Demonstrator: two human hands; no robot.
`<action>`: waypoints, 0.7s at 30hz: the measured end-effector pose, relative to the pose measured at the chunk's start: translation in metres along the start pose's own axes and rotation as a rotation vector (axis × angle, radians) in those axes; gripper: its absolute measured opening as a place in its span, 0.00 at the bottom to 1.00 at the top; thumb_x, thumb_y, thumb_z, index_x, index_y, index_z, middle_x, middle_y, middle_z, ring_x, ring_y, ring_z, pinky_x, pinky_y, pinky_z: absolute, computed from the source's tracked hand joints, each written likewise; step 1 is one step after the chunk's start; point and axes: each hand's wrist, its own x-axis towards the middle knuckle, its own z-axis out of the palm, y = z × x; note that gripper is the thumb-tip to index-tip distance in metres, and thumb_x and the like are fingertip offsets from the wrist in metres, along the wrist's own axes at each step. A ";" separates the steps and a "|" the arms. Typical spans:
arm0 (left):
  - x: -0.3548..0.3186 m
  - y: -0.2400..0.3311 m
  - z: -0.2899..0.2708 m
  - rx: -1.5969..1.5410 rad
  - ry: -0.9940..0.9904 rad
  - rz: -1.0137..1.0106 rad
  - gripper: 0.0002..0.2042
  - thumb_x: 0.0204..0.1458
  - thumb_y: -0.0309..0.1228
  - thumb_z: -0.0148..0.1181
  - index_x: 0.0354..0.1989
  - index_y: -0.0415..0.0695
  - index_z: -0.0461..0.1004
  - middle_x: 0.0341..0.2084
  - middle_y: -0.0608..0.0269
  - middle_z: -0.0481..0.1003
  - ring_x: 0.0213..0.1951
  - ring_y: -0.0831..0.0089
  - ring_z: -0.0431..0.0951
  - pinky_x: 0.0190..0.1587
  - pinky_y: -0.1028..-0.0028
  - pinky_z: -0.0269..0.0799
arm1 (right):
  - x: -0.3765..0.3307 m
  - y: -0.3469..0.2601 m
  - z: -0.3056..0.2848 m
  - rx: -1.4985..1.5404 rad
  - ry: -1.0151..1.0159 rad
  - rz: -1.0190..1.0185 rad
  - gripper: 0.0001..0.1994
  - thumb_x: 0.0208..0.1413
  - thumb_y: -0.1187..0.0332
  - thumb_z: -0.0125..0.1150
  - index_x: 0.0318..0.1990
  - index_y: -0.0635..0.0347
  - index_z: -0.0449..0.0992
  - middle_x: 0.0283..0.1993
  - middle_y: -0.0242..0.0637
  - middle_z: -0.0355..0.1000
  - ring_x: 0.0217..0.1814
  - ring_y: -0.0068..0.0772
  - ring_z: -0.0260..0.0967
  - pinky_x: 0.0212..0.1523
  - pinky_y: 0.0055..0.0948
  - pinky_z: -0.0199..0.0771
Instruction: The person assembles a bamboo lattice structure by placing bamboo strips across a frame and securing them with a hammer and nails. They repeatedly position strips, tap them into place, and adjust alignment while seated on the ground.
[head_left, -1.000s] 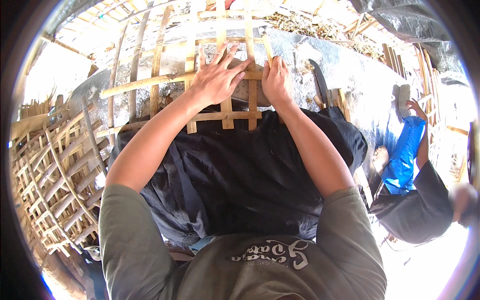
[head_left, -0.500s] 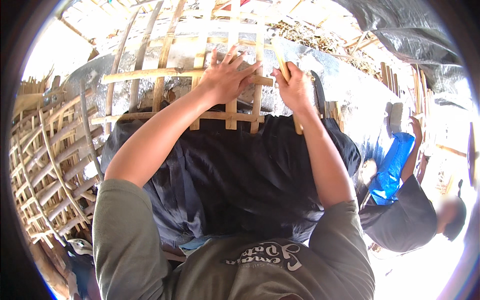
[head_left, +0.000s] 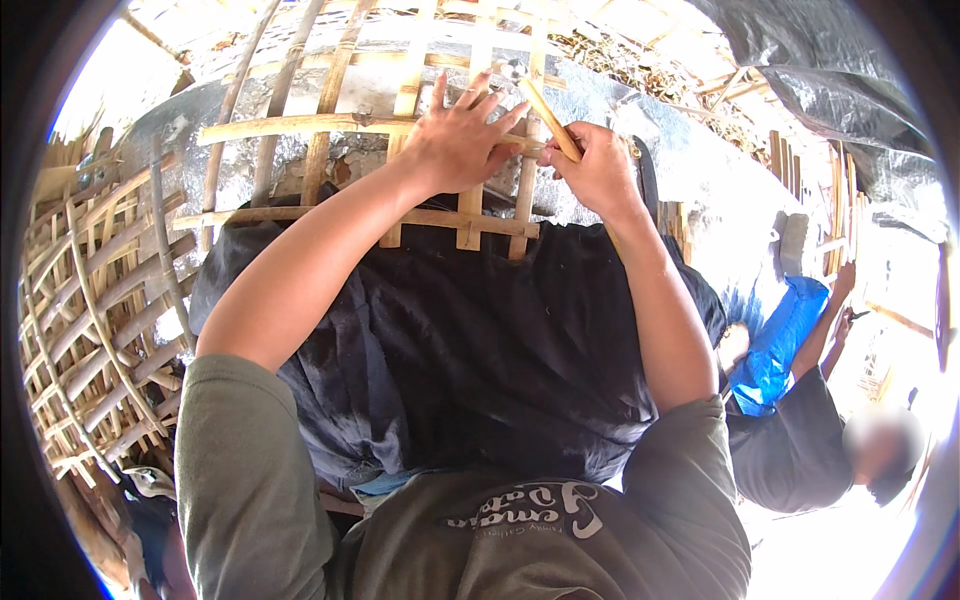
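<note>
A lattice of split bamboo slats [head_left: 330, 95] lies before me, its near edge over the dark cloth on my lap. My left hand [head_left: 445, 145] rests on one of its crosswise slats, fingers spread apart. In my right hand [head_left: 598, 172], at the lattice's right edge, is a pale bamboo stick [head_left: 548, 115], gripped with the fingers wrapped round it. The stick slants up and left, and its far end lies over the rightmost lengthwise slat. My right thumb and fingertips are close to the right end of the crosswise slat; whether they touch it I cannot tell.
Woven bamboo panels [head_left: 95, 340] are stacked at the left. A dark curved blade-like object [head_left: 645, 175] lies just beyond my right wrist. On the right a co-worker in a dark shirt [head_left: 790, 450] sits beside a blue plastic sheet [head_left: 785, 335]. Black sheeting [head_left: 830, 70] hangs at upper right.
The stick in my right hand has tilted further left, its far end now over the lattice. My left hand has shifted slightly right and up. The co-worker's arms have moved.
</note>
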 end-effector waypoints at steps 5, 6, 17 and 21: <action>0.000 0.000 -0.003 0.019 -0.029 0.002 0.28 0.63 0.50 0.44 0.69 0.54 0.56 0.66 0.54 0.59 0.72 0.55 0.48 0.70 0.41 0.40 | -0.003 -0.002 0.001 -0.024 0.005 0.023 0.10 0.46 0.68 0.68 0.30 0.67 0.79 0.24 0.48 0.75 0.26 0.42 0.76 0.33 0.36 0.74; -0.001 0.000 -0.003 0.025 -0.030 0.002 0.28 0.63 0.50 0.44 0.69 0.53 0.57 0.66 0.54 0.60 0.72 0.55 0.48 0.70 0.41 0.40 | -0.003 -0.006 0.000 -0.049 0.009 0.024 0.10 0.46 0.67 0.68 0.31 0.66 0.79 0.24 0.49 0.75 0.27 0.43 0.76 0.33 0.37 0.74; 0.001 0.003 -0.005 -0.012 -0.072 -0.032 0.24 0.63 0.51 0.43 0.62 0.53 0.65 0.60 0.54 0.64 0.66 0.55 0.60 0.68 0.38 0.42 | 0.007 -0.033 -0.006 -0.341 -0.047 -0.037 0.08 0.46 0.68 0.65 0.31 0.64 0.80 0.28 0.53 0.76 0.34 0.56 0.76 0.39 0.44 0.76; 0.000 0.002 -0.003 -0.003 -0.038 -0.034 0.24 0.64 0.52 0.40 0.62 0.56 0.65 0.60 0.56 0.65 0.64 0.56 0.63 0.68 0.37 0.42 | 0.010 -0.040 -0.004 -0.380 -0.058 -0.004 0.07 0.46 0.69 0.64 0.30 0.62 0.80 0.29 0.54 0.76 0.35 0.57 0.76 0.39 0.45 0.76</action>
